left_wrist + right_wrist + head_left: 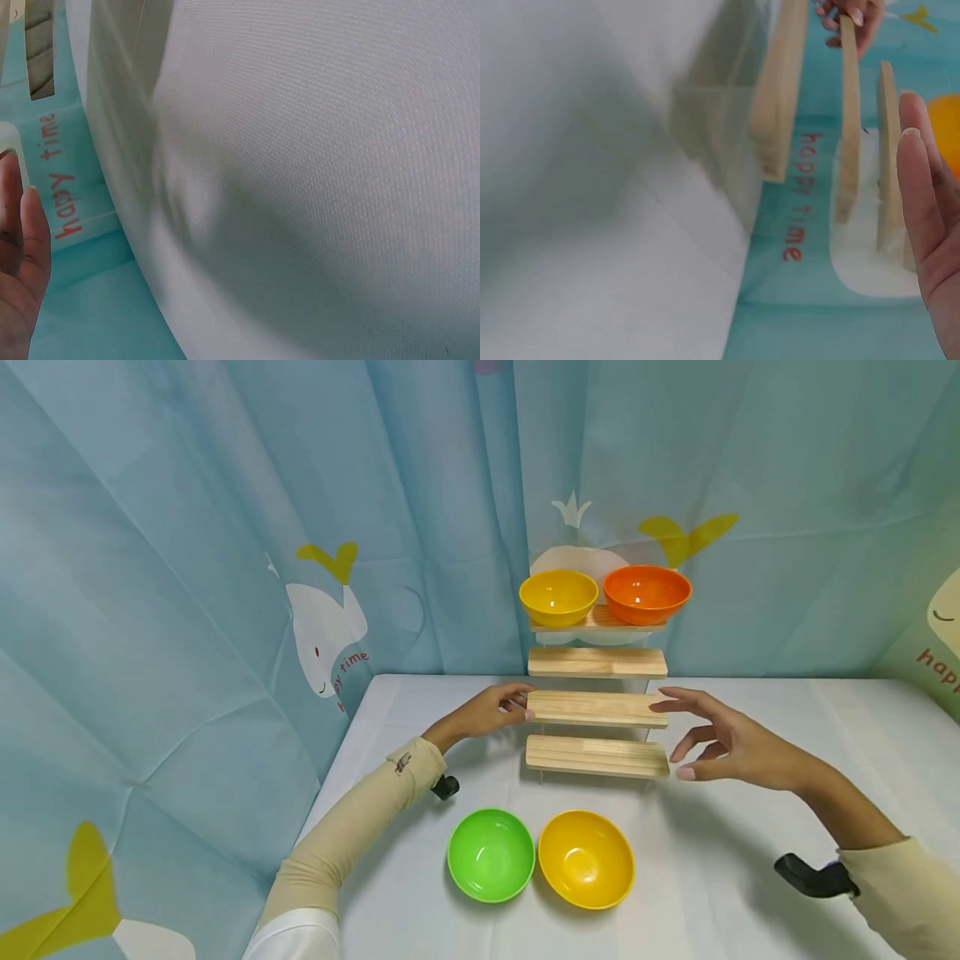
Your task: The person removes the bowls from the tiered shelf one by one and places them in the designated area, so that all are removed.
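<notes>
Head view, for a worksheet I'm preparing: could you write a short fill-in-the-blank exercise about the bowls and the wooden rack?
1. The wooden rack between the left hand and the right hand has ____ boards.
2. The orange bowl stands on its ____ board.
3. In this view, the green bowl is to the ____ of the nearer yellow bowl.

Missing words: four; top; left.
</notes>
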A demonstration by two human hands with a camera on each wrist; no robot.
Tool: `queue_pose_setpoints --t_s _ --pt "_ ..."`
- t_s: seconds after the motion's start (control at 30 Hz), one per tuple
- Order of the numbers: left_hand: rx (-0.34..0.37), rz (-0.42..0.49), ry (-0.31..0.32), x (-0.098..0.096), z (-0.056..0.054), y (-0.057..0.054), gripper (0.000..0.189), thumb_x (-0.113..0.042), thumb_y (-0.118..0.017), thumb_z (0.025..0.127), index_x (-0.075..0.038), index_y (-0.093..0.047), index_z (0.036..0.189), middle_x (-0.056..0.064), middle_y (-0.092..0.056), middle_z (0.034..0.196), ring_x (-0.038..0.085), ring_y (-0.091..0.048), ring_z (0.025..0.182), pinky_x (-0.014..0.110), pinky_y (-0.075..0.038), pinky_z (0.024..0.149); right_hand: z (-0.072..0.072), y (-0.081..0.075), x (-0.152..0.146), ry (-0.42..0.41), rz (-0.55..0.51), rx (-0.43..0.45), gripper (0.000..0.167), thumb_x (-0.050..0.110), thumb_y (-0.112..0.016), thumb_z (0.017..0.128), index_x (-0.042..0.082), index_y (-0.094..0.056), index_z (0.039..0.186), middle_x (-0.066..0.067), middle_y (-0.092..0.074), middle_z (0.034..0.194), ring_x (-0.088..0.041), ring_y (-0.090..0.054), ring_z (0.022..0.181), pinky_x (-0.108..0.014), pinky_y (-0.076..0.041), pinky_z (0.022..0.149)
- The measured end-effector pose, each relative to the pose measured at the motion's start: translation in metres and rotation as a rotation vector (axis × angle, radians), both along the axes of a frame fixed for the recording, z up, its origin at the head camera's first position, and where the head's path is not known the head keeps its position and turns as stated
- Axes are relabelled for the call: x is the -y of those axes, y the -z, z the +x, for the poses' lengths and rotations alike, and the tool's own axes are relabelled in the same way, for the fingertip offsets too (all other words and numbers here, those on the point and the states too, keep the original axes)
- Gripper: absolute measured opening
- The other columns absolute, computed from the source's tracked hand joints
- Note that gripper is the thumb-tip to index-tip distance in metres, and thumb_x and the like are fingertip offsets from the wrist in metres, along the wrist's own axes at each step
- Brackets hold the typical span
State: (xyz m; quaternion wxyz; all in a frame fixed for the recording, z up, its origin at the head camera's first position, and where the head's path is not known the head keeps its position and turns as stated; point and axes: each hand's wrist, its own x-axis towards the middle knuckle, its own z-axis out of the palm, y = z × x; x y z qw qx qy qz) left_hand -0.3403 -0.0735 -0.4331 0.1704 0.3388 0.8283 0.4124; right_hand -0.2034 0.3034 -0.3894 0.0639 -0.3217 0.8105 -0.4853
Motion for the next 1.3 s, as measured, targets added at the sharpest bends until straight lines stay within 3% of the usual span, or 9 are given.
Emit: queue_pose_setpoints --t_s 0.17,0.53,1.0,1.1,1.3 --pt "0.008 0.007 0.001 0.001 0.0 0.0 0.056 -0.026 -0.063 0.101 -0.008 -0.044 0.151 0.014 -0.057 0.137 0.026 -0.058 0.121 0.033 -0.051 0.099 -0.011 -0.013 -0.005 0.064 0.0 -0.026 0.092 -0.009 -0.072 0.084 0.01 -0.022 0.159 0.008 -0.047 0.146 -0.021 -0.071 0.086 -0.03 -0.06 0.072" --pt "0.0 0.003 -0.002 0.001 0.0 -0.001 0.055 -0.025 -0.062 0.102 -0.009 -0.044 0.151 0.015 -0.057 0.136 0.026 -0.058 0.12 0.033 -0.052 0.097 -0.038 -0.037 -0.019 0.195 -0.02 -0.032 0.087 -0.011 -0.065 0.089 0.021 -0.024 0.159 0.014 -0.049 0.143 -0.014 -0.068 0.086 -0.026 -0.058 0.072" --pt "0.016 0.013 -0.013 0.0 0.001 0.001 0.054 -0.027 -0.063 0.101 -0.011 -0.046 0.15 0.013 -0.059 0.135 0.025 -0.059 0.118 0.031 -0.052 0.097 -0.079 -0.061 -0.03 0.386 0.014 0.007 0.077 0.008 -0.063 0.099 0.018 -0.017 0.161 0.021 -0.048 0.134 -0.005 -0.072 0.087 -0.024 -0.058 0.068" --pt "0.023 0.014 -0.015 0.001 0.0 0.002 0.054 -0.028 -0.063 0.101 -0.012 -0.047 0.15 0.013 -0.059 0.135 0.024 -0.059 0.118 0.031 -0.052 0.096 -0.086 -0.065 -0.03 0.401 0.024 0.016 0.079 0.011 -0.063 0.099 0.017 -0.015 0.161 0.015 -0.047 0.136 -0.004 -0.073 0.086 -0.024 -0.058 0.068" --pt "0.004 0.009 -0.012 0.001 -0.001 0.003 0.055 -0.028 -0.064 0.101 -0.011 -0.046 0.15 0.012 -0.059 0.135 0.023 -0.059 0.119 0.031 -0.051 0.097 -0.097 -0.072 -0.026 0.409 0.04 0.049 0.081 0.018 -0.063 0.1 0.016 -0.01 0.162 -0.019 -0.034 0.154 -0.002 -0.072 0.084 -0.024 -0.059 0.068"
